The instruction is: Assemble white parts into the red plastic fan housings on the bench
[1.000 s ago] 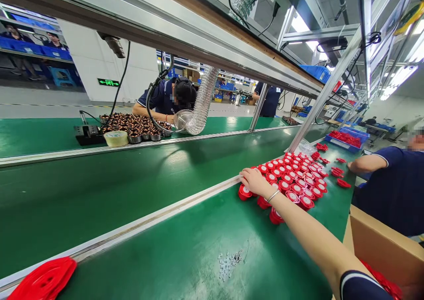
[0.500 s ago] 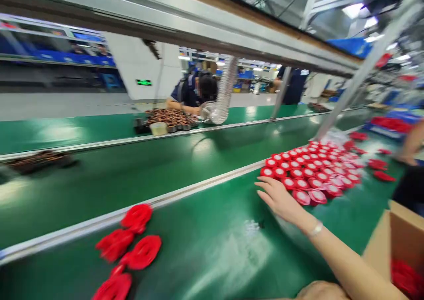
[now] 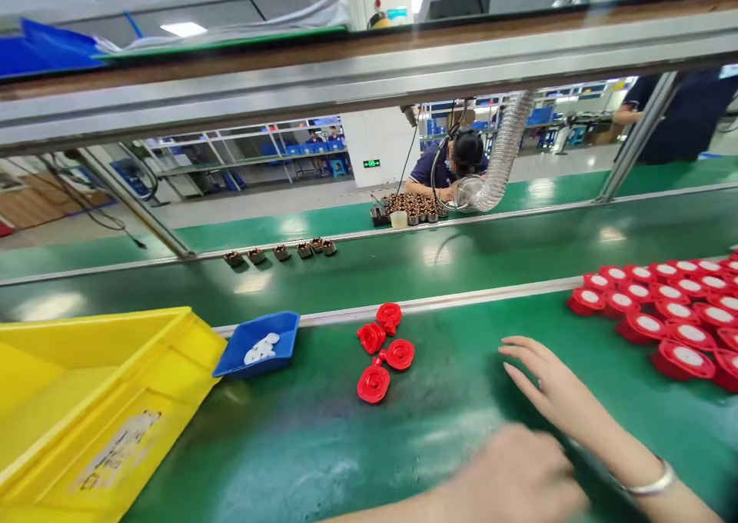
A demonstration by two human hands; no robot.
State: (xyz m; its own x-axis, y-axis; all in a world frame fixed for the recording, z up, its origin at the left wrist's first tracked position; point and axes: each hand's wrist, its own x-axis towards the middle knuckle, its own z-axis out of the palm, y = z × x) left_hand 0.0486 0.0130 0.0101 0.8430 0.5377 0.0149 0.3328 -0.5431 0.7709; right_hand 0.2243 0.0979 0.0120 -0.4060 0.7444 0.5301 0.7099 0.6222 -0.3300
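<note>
Over the green work surface [image 3: 323, 446], my right hand [image 3: 553, 384] has its fingers apart and nothing in it. My left hand [image 3: 507, 469] is at the bottom, below and left of the right one, so smeared by motion that its fingers cannot be made out. Several loose red plastic parts [image 3: 373, 383] lie near the middle. At the right stand rows of red parts with white round tops [image 3: 686, 358], close to the right hand but apart from it.
A large yellow bin [image 3: 167, 384] fills the left, beside a blue tray [image 3: 285, 346] holding white discs [image 3: 262, 350]. Dark coil parts [image 3: 280, 253] sit beyond the metal rail [image 3: 461, 301]. A person [image 3: 441, 165] works across the line; another stands at right.
The view has swung left, bringing in the yellow bin and blue tray. My right hand is now away from the white-topped rows, and more of my left hand shows.
</note>
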